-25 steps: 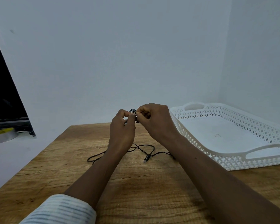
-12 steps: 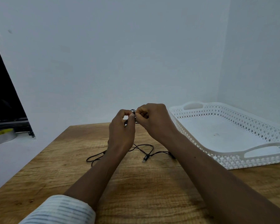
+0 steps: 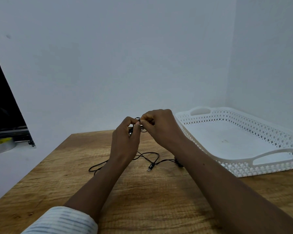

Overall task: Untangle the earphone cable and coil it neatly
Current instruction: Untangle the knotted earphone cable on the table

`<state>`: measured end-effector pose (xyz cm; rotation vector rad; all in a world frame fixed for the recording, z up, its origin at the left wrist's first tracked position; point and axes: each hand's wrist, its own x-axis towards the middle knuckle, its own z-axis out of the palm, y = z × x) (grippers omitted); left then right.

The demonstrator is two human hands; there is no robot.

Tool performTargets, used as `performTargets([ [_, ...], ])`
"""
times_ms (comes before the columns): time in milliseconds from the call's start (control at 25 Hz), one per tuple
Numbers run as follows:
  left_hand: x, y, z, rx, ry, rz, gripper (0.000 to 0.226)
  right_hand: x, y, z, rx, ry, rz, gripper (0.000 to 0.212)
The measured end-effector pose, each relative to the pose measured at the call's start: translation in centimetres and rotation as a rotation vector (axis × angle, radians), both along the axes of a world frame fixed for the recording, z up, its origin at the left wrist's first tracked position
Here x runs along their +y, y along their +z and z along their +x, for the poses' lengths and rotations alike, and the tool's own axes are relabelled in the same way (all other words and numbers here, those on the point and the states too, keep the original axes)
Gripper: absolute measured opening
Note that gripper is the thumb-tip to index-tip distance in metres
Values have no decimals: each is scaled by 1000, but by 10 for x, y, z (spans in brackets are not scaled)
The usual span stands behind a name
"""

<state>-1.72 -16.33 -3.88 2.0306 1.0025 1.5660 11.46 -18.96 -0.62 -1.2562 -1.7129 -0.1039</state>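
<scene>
A thin black earphone cable (image 3: 152, 157) lies in loose loops on the wooden table (image 3: 142, 196), its plug (image 3: 150, 167) pointing toward me. Part of the cable is lifted above the table between my hands. My left hand (image 3: 125, 141) pinches that raised tangle with thumb and fingertips. My right hand (image 3: 161, 129) pinches the same tangle from the right, fingertips nearly touching those of the left. The strands inside the fingers are mostly hidden.
A white perforated plastic tray (image 3: 243, 164) with handles stands on the right of the table, close to my right forearm. A roll of tape (image 3: 2, 145) sits on a ledge at far left below a dark window. White walls close off the back and right.
Both hands stay together at the raised tangle, with only small finger movements. The cable on the table lies as before.
</scene>
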Motion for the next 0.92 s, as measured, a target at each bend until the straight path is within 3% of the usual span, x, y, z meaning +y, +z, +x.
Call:
performTargets([
  [160,-2,5,-2,5,-29,42,15,-3,2,3,304,114,-86,10],
  [280,-2,7,-6,55,-122,30,15,-2,0,10,471,220,-210,28],
  [560,10,6,-18,224,-224,11,22,-9,2,19,502,356,-383,27],
  [920,17,0,-20,91,-521,-173,26,-12,5,20,419,387,-400,18],
])
